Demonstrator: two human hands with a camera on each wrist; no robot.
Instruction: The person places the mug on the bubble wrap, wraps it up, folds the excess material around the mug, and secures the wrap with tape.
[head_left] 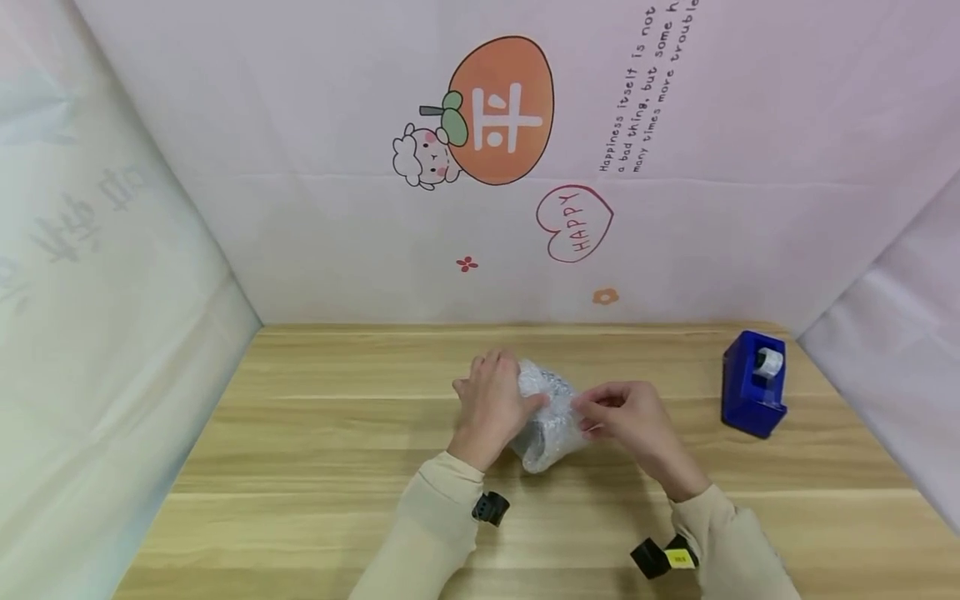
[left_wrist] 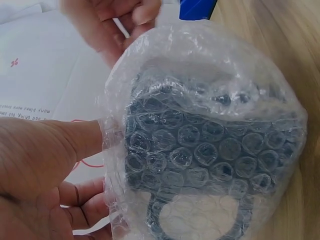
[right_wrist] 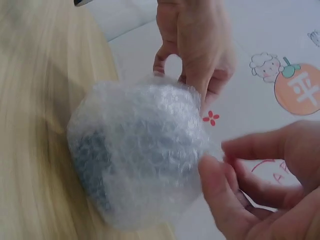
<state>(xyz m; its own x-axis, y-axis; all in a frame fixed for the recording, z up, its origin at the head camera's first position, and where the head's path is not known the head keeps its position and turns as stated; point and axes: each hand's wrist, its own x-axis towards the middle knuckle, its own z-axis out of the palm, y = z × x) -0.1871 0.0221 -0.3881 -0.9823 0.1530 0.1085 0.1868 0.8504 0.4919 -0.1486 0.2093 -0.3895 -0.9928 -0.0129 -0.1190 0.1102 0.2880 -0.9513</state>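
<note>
A dark mug lies wrapped in clear bubble wrap on the table, and its looped handle shows through the plastic in the left wrist view. My left hand grips the bundle from the left, thumb pressed on the wrap and fingers round the far side. On the opposite side my right hand pinches the edge of the bubble wrap between thumb and fingers. From the right wrist, the right fingertips are right at the wrap's edge.
A blue tape dispenser with a white roll stands at the right back of the wooden table. Printed white cloth walls the table in at the back and both sides.
</note>
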